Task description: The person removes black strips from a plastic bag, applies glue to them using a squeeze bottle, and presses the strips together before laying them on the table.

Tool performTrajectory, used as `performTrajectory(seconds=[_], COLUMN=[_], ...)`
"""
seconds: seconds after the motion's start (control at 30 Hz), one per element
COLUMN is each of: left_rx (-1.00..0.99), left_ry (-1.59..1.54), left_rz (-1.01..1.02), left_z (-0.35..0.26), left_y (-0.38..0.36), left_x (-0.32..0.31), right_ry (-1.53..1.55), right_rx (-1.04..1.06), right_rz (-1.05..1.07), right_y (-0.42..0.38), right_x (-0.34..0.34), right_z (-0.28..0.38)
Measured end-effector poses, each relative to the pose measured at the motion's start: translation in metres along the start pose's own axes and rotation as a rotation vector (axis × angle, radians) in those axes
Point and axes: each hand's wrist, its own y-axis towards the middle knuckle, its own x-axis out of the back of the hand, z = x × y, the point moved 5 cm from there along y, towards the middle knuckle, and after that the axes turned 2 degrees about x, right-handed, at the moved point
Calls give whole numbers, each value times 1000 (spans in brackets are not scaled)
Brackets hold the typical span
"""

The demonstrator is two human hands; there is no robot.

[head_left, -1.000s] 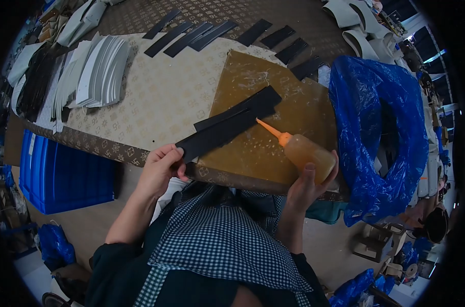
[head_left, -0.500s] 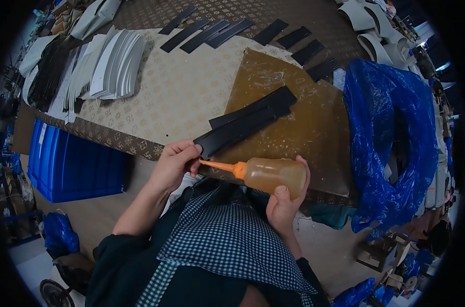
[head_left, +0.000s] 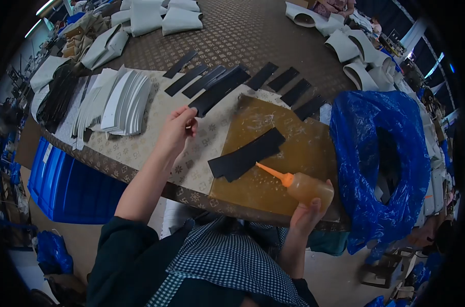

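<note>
My left hand (head_left: 180,128) pinches the near end of a black strip (head_left: 221,93), held over the row of strips at the table's middle. In my right hand (head_left: 310,212) is a squeeze bottle (head_left: 311,190) of amber liquid, its orange nozzle (head_left: 274,173) pointing left. The nozzle tip is beside overlapping black pieces (head_left: 247,155) on the brown board (head_left: 288,189). Beyond the board, several black strips (head_left: 295,92) lie side by side, slanted. More strips (head_left: 186,80) lie to their left, partly behind the held one.
Fanned stacks of white strips (head_left: 126,105) and a black bundle (head_left: 56,100) are at the left. A blue plastic bag (head_left: 345,153) stands at the right, a blue bin (head_left: 71,184) below the left edge. White rolled pieces (head_left: 181,20) lie at the back. A person (head_left: 334,6) is far right.
My left hand has moved forward from the near edge, carrying a black strip to the row. My right hand and the bottle have shifted right. The camera view has tilted up.
</note>
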Motion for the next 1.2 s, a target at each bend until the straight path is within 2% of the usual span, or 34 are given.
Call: performTrajectory(seconds=[0.13, 0.23, 0.4, 0.5, 0.57, 0.67, 0.73, 0.8, 0.97, 1.0, 1.17, 1.2], left_rx=[-57, -70, -72, -41, -86, -128, -123, -31, 146, 183, 99, 2], left_ry=[5, -5, -85, 200, 299, 310, 431, 528, 520, 532, 589, 656], left_rz=[-63, -5, -66, -253, -197, -98, 12, 63, 63, 65, 104, 113], left_z=[-8, -13, -27, -29, -26, -34, -22, -10, 31, 36, 44, 46], left_y=[74, 131, 201, 218, 211, 140, 98, 40, -56, -67, -77, -73], left_x=[-16, -26, -46, -30, -22, -21, -2, 12, 28, 23, -11, -13], right_ry=[17, 22, 4, -3, -7, 6, 8, 15, 17, 16, 62, 78], right_rx=[3, 21, -3, -17, -23, -24, -22, -8, 49, 49, 87, 87], right_rz=[-18, -19, -37, -41, -44, -38, -23, -13, 25, 32, 51, 43], right_y=[-3, -3, 0, 1, -1, 0, 1, 1, 3, 2, 2, 2], right_x=[-1, 0, -1, -3, -3, -3, -3, -3, 3, 3, 1, 1], right_z=[2, 0, -1, 0, 1, 1, 2, 1, -4, -4, -2, -3])
